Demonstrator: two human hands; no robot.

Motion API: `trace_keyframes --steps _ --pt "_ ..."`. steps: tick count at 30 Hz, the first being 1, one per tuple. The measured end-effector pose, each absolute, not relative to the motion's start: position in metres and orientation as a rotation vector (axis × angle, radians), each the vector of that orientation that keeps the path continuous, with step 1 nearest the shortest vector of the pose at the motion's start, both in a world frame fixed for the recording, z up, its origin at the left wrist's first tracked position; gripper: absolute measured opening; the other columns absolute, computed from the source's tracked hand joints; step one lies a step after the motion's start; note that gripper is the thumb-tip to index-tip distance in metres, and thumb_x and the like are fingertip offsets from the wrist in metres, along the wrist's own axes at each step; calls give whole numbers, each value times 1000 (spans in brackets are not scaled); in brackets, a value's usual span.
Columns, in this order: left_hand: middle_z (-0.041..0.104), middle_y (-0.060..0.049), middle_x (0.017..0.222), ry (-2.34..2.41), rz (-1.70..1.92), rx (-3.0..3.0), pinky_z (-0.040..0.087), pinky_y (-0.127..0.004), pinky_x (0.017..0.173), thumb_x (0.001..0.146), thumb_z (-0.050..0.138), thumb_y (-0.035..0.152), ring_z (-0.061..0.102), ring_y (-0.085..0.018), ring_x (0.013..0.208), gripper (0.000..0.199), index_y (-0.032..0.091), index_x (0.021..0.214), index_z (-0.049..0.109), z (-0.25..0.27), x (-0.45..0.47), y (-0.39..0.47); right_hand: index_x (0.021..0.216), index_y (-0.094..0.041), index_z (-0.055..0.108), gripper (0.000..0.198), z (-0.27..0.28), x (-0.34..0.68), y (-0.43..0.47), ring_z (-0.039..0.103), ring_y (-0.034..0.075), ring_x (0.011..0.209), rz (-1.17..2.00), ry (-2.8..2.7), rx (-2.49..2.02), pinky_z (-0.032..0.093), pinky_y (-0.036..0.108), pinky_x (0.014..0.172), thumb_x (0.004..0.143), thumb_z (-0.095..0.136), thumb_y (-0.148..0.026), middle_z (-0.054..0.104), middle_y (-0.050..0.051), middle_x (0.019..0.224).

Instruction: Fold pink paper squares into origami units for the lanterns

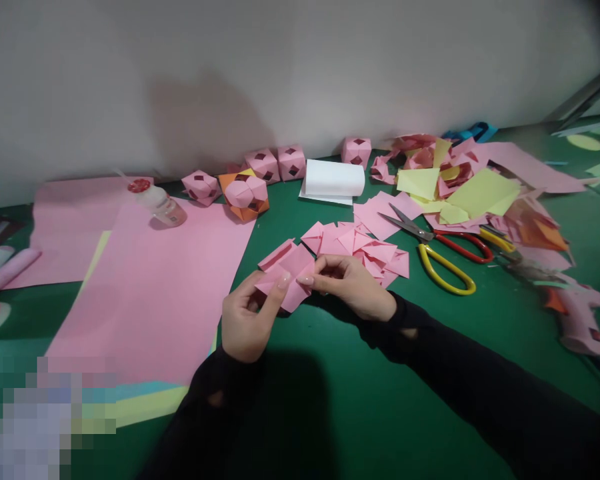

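Between my two hands is a folded piece of pink paper (295, 270), held above the green table. My left hand (247, 320) grips its left side, thumb on top and fingers underneath. With thumb and fingertips my right hand (353, 283) pinches its right edge. A pile of folded pink paper pieces (375, 250) lies just behind my right hand. Behind these, against the wall, stand several finished pink paper cubes (291, 163) with dark diamond-shaped openings. An orange and pink folded paper piece (245, 197) sits among them.
Large pink sheets (165, 287) cover the left side, with a small bottle (163, 203) on them. Scissors (430, 243) with red and yellow handles lie at right, near paper scraps (480, 193) and a pink glue gun (577, 317). A white roll (334, 178) rests at the back.
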State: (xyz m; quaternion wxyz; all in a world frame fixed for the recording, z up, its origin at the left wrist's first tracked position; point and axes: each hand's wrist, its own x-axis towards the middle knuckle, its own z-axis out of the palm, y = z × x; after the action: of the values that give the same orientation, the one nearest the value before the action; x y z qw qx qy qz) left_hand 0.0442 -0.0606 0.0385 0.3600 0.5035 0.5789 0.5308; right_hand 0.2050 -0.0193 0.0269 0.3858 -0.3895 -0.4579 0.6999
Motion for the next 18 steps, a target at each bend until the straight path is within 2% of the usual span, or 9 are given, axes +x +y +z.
trace_keyframes --steps 3,6,13,18 --pt "66 -1 72 1475 1371 1310 50 -21 56 79 68 26 60 -12 63 12 16 74 72 38 44 -62 65 -16 61 33 28 205 -19 53 7 55 1796 -1159 -1009 46 23 57 62 86 -37 60 -4 60" --pt "62 0 68 1463 1377 1344 48 -20 53 80 68 26 57 -11 60 12 16 74 72 38 44 -62 64 -16 60 35 29 205 -19 53 8 56 1796 -1157 -1024 46 24 57 61 86 -38 60 -3 61" --pt "71 -4 75 1484 1187 1425 53 -23 52 79 69 33 65 -15 62 18 16 76 70 33 37 -57 61 -16 55 37 28 205 -19 51 7 54 1824 -1131 -963 45 24 57 62 86 -37 59 -4 58" --pt "72 -4 76 1429 1081 1519 54 -24 57 85 62 35 65 -15 66 21 16 79 68 35 33 -55 61 -16 55 40 30 205 -19 52 7 55 1837 -1154 -967 45 23 56 58 88 -38 60 -4 59"
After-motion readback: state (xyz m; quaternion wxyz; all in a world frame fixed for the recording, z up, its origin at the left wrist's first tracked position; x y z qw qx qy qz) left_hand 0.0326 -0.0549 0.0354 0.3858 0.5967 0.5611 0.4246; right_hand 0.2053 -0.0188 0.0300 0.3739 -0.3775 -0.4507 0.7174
